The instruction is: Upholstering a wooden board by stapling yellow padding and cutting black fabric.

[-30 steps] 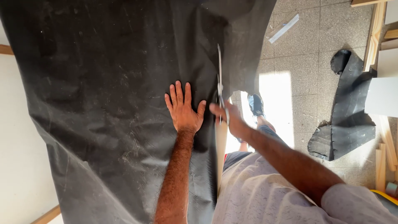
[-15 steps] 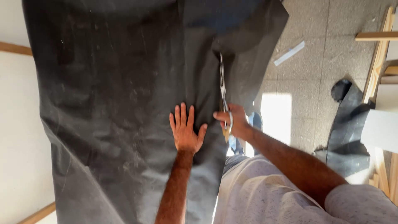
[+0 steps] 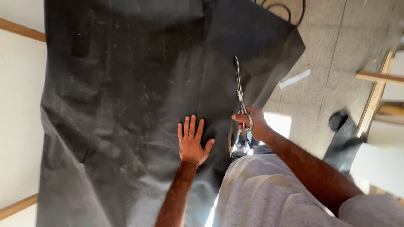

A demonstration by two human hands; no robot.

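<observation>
Scissors (image 3: 240,90) have run further up the black sheet (image 3: 126,105) than a second ago; right hand (image 3: 252,124) grips their handles; left hand (image 3: 191,141) stays flat, open, pinning the sheet.

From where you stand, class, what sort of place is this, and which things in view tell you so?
Probably a workshop. A large dark sheet lies over a light worktable, the right hand holds long scissors at the sheet's edge, and wooden frames and an offcut sit on the bare floor.
</observation>
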